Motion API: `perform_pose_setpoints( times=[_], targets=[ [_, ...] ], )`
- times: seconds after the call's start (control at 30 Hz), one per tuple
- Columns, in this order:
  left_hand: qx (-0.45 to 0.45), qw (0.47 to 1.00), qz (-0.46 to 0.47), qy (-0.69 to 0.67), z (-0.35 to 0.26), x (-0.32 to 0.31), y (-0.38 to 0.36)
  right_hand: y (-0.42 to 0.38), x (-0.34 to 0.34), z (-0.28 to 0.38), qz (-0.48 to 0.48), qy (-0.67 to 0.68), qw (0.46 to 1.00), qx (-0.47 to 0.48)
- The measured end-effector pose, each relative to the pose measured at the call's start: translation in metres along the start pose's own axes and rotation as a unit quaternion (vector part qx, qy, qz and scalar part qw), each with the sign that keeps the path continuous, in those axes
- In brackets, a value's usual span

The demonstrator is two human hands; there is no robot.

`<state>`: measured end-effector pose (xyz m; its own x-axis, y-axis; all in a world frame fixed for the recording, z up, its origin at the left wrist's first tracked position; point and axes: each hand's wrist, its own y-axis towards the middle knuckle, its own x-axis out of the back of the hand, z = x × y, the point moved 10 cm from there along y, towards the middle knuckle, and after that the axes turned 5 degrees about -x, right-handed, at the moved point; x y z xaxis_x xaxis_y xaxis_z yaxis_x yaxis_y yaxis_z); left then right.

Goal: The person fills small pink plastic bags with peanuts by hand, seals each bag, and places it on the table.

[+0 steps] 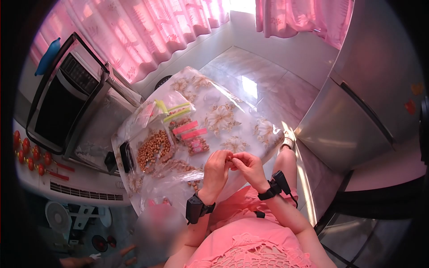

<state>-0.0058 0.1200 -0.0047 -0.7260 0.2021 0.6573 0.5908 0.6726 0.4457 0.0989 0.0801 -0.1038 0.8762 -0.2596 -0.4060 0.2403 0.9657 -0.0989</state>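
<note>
My left hand (216,173) and my right hand (251,171) meet at the fingertips over the near edge of the table. Both are closed in a pinch around something small and dark reddish, too small to name. To their left, a clear container (168,157) holds many small round brown pieces that look like nuts or beads. Bags with pink tops (191,130) lie just beyond my left hand, with similar pieces inside. Farther back are clear bags with yellow-green zip strips (177,111). Loose plastic (172,170) lies beside my left wrist.
A flower-patterned cloth under clear plastic covers the table (221,118). On the left are a black object (126,157) and a microwave-like appliance (67,98). A silver fridge (348,120) stands right. Another person (158,232), blurred, is at the lower left.
</note>
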Motion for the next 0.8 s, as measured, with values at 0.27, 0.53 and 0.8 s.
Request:
perform_pose_setpoints(
  times=[0.27, 0.53, 0.8],
  targets=[
    [0.022, 1.0, -0.006, 0.013, 0.005, 0.009, -0.006, 0.005, -0.007, 0.006, 0.006, -0.071, 0.997, -0.007],
    [0.025, 0.999, -0.006, 0.027, -0.003, 0.03, -0.017, 0.013, -0.005, 0.009, -0.031, -0.113, 0.992, 0.05],
    [0.03, 0.998, 0.001, 0.046, -0.017, 0.065, -0.042, 0.012, -0.003, 0.006, -0.014, -0.173, 0.983, 0.057]
  ],
)
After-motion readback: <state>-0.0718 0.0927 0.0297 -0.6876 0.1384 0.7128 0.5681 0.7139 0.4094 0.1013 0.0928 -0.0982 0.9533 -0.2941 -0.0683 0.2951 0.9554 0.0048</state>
